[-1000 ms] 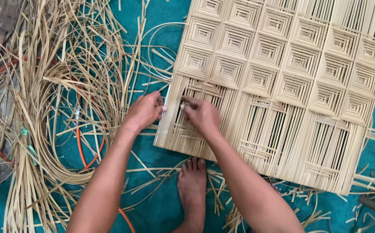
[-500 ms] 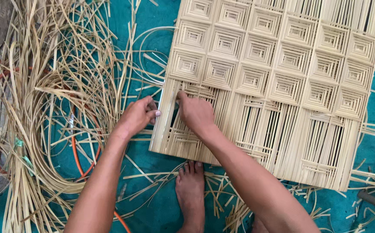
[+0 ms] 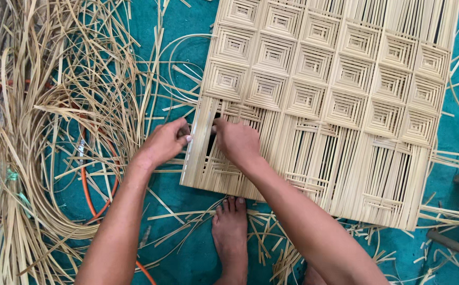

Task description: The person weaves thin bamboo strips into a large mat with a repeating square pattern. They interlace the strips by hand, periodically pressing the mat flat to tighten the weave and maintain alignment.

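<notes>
Woven strip panel lies flat on the teal floor. Left hand pinches its left edge strip; right hand presses fingertips on the weave beside it. Likely light, springy, splinter-prone: grip edges, not single strips.

— Are you seeing any packages, labels, signs or screens down there?

— No, none are showing anywhere in view.

— Nothing printed or wrapped at all?

— Nothing of that kind is lying about.
</notes>
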